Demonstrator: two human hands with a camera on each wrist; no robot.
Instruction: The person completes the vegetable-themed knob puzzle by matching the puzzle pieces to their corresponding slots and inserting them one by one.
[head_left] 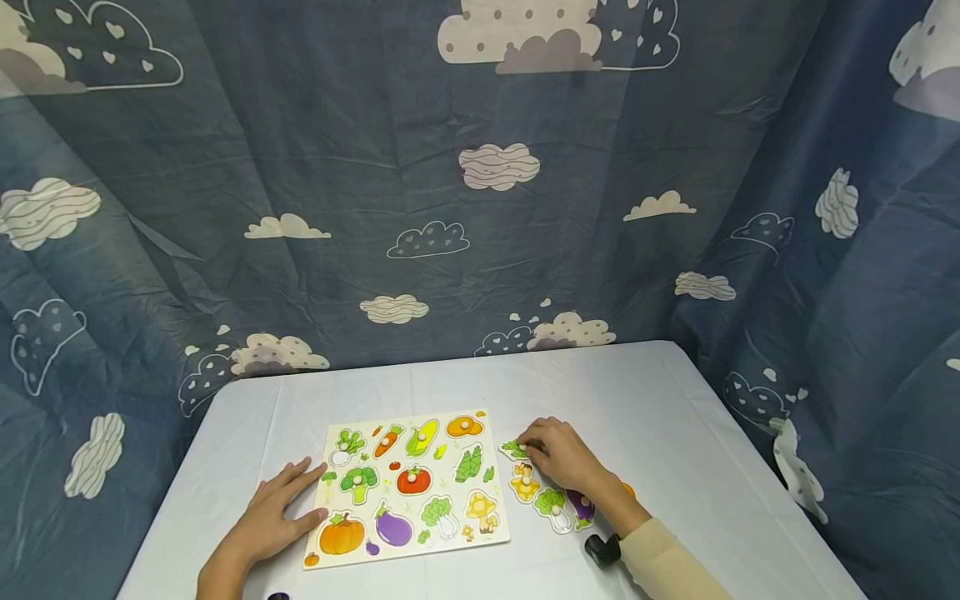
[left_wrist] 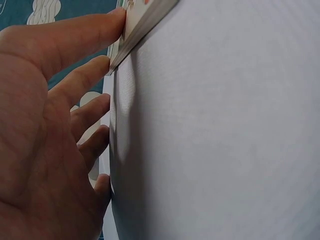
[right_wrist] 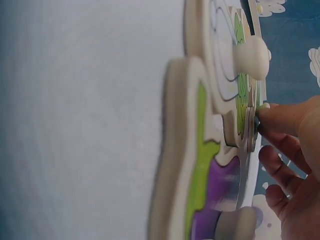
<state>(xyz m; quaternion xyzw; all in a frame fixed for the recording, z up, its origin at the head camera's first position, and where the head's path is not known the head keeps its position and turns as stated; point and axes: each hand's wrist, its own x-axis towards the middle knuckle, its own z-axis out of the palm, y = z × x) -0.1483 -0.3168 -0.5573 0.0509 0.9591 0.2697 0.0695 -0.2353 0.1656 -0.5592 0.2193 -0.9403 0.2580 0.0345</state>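
A wooden vegetable puzzle board (head_left: 442, 462) lies on the white table. My left hand (head_left: 268, 515) rests at its left side with fingers spread, thumb and fingertips touching the edge; the left wrist view shows the fingers against the board's corner. Right of the board, my right hand (head_left: 562, 454) pinches the small knob of a green vegetable puzzle piece (head_left: 513, 450), whose other end is hidden under the fingers. Close by lie a mushroom piece (head_left: 524, 482), a bok choy piece (head_left: 553, 507) and an eggplant piece (right_wrist: 220, 182). An orange piece (head_left: 628, 490) shows partly behind the right wrist.
Several knobbed pieces, among them a tomato (head_left: 413, 480) and a broccoli (head_left: 359, 483), sit in the board. A black device (head_left: 602, 550) is at the right wrist. Blue cloud-patterned cloth (head_left: 337, 275) hangs behind and beside the white table (head_left: 637, 400).
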